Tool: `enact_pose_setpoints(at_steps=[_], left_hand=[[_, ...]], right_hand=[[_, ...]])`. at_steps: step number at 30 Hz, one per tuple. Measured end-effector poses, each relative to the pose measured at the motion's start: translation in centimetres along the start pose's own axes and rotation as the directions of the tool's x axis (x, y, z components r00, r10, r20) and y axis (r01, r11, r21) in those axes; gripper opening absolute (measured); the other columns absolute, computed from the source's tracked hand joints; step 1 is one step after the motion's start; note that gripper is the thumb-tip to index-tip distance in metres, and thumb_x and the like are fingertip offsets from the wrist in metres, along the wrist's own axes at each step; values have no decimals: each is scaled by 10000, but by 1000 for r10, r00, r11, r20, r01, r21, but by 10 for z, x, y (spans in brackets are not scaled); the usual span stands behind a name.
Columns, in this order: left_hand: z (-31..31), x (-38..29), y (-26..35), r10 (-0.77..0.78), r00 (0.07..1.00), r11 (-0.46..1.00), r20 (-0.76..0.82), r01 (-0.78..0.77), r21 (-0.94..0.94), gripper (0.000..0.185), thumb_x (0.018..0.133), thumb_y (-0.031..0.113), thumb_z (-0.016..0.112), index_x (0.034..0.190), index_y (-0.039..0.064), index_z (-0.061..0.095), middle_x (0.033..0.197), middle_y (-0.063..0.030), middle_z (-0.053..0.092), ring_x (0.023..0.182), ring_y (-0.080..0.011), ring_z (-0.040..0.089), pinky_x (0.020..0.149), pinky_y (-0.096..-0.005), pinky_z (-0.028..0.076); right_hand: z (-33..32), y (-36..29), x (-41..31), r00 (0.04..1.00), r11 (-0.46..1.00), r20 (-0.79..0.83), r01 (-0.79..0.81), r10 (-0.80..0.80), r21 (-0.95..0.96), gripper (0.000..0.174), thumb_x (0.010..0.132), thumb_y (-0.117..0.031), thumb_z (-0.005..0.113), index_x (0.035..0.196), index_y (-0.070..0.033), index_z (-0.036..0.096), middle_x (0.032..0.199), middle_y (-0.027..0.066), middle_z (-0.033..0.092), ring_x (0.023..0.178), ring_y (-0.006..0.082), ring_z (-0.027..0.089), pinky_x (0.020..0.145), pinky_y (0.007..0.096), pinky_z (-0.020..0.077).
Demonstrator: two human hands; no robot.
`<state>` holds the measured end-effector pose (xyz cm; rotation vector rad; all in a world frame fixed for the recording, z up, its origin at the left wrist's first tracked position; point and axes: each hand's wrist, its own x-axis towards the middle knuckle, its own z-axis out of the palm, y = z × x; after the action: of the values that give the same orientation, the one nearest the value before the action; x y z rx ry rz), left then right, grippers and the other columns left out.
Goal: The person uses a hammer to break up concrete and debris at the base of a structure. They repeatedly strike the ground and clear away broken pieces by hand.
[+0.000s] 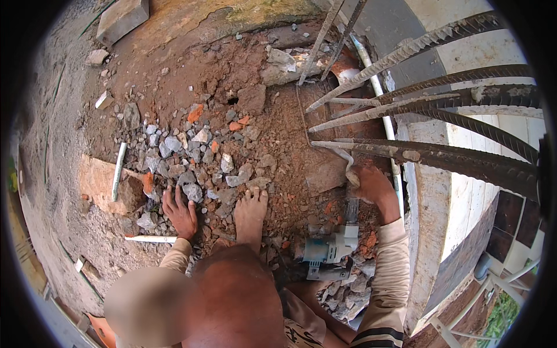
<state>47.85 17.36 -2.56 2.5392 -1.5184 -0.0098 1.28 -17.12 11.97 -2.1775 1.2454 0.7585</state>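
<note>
My left hand (180, 213) rests with fingers spread on a bed of broken stones (191, 191), closed around nothing. Beside it my bare foot (251, 213) stands on the rubble. At the right, below the steel bars, my right hand (375, 185) grips a hand tool (353, 177) that looks like a trowel. Its bent metal neck shows; I cannot make out its blade for certain. Close below that hand lies a teal and grey power hammer (328, 248) on its side among red brick bits and stones. A blurred patch covers part of my left sleeve.
Thick ribbed rebars (435, 152) slant across the upper right, over the dug soil. A white plastic pipe (387, 122) runs beside a tiled wall base (435, 209). Short pipe pieces (118, 172) and a flat slab (102, 182) lie left. A concrete block (124, 19) sits far left.
</note>
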Motion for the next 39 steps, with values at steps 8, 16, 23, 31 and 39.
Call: enact_pose_setpoints(at_steps=[8, 16, 23, 31, 39], left_hand=[[-2, 1, 4, 30, 999, 1000, -12, -30, 3, 612, 1089, 347, 496, 1609, 43, 394, 1671, -226, 307, 1530, -454, 263, 1251, -575, 204], [-1, 4, 6, 28, 1000, 1000, -13, -28, -6, 612, 1081, 329, 504, 1615, 54, 390, 1664, -237, 309, 1533, -457, 258, 1254, -579, 198], [-1, 0, -1, 0, 1000, 1000, -5, 0, 1, 618, 1072, 333, 508, 1613, 56, 397, 1659, -239, 313, 1537, -458, 255, 1258, -578, 189], [-5, 6, 7, 5, 1000, 1000, 0, -5, 8, 614, 1079, 351, 492, 1611, 59, 400, 1650, -233, 324, 1536, -452, 260, 1262, -571, 192], [-3, 3, 4, 6, 1000, 1000, 4, -6, 17, 614, 1085, 361, 489, 1607, 51, 395, 1639, -244, 332, 1527, -458, 270, 1251, -584, 199]], right_hand=[[130, -17, -60, 955, 774, -86, -177, 286, 608, 530, 1033, -469, 653, 1312, -22, 598, 895, 183, 724, 618, 275, 716, 624, 429, 560], [180, -37, 10, 886, 661, -142, -214, 441, 719, 523, 1016, -418, 662, 1372, -42, 587, 1135, 293, 721, 1099, 523, 655, 962, 581, 502], [162, -62, -42, 981, 945, -164, -45, 102, 323, 529, 994, -354, 656, 1435, -92, 525, 1110, 284, 727, 1024, 510, 692, 928, 592, 533], [184, -132, -10, 926, 890, -231, -184, 300, 418, 598, 1003, -254, 587, 1465, 74, 393, 1099, 312, 713, 882, 492, 730, 794, 580, 589], [189, -156, 28, 854, 865, -401, -105, 331, 491, 571, 1032, -235, 567, 1458, 98, 383, 1230, 357, 637, 942, 520, 711, 794, 587, 587]])
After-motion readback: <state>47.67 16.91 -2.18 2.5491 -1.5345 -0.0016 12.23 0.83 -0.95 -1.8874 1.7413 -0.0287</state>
